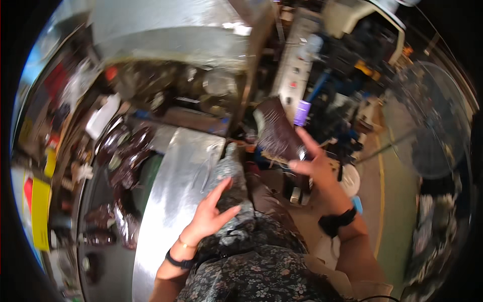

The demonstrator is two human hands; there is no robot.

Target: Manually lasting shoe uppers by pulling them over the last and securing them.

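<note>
A dark brown ankle boot point(278, 132) is tilted ahead of me, its shaft toward the far left and its glossy toe toward me. My right hand point(318, 162) is at that toe, with the thumb on the near side and the fingers on the far side; the palm side is partly hidden. My left hand point(211, 214) holds nothing. Its thumb and fingers are spread above my lap, beside the shiny metal table point(171, 196).
Several glossy dark boots point(132, 173) lie on a dark surface at the left. A large metal machine point(171, 40) stands ahead. At the far right is a round fan guard point(430, 121). A purple cylinder point(302, 113) stands beyond the boot, among cluttered tools.
</note>
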